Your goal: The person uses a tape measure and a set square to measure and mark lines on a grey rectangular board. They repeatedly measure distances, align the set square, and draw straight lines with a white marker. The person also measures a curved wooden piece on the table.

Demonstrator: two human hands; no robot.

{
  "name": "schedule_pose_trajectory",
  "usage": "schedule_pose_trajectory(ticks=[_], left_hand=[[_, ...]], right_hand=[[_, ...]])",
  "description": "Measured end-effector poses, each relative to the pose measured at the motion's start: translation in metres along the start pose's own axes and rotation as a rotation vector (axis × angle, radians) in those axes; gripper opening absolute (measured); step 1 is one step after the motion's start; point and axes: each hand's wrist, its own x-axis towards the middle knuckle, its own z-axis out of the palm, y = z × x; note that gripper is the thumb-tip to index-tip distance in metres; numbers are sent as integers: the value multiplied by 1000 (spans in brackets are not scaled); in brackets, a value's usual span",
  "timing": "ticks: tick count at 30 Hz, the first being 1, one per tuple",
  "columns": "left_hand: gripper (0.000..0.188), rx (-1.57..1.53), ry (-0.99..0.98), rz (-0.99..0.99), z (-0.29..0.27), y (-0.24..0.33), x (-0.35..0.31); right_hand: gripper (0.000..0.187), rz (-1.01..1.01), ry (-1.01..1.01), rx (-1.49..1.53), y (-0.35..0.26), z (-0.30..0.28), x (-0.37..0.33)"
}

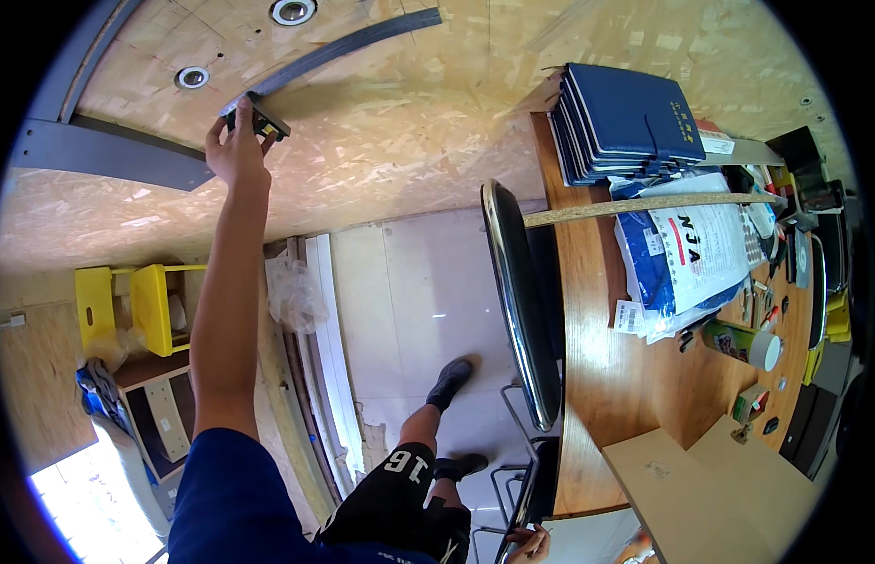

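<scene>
My left arm, in a dark blue sleeve, reaches up to the wood-particle wall panel (381,122). At its end my left hand (236,150) is closed on a small dark block-shaped tool (266,124) with a yellow patch; its exact kind is unclear. The tool sits by the lower end of a narrow grey strip (348,39) on the wall, close to a wider grey band (127,153). Low in view, beside a chair, my right hand (528,543) is partly cut off, its fingers pinched around something thin and pale that I cannot make out.
Right of me stands a wooden table (588,376) with stacked blue notebooks (635,117), a plastic-wrapped package (691,249), a jar (738,345) and cardboard (701,489). A black chair (522,301) stands against it. Yellow stools (150,305) and long strips (334,348) are at left.
</scene>
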Motion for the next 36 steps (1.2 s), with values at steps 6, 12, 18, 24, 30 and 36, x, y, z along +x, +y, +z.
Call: schedule_pose_trajectory(ticks=[6, 12, 18, 24, 30, 36], left_hand=[[60, -16, 3, 7, 6, 8, -9], [61, 9, 7, 23, 6, 6, -5], [64, 14, 15, 26, 6, 4, -2], [66, 28, 17, 25, 4, 2, 0], [66, 40, 5, 24, 4, 5, 0], [65, 32, -11, 18, 2, 6, 5]], right_hand=[[46, 57, -1, 10, -2, -6, -3], [48, 95, 11, 2, -3, -11, -4], [51, 54, 28, -22, 15, -18, -1], [52, 80, 12, -6, 1, -15, -1], [51, 74, 24, 2, 5, -16, -1], [50, 50, 4, -29, 8, -20, 0]])
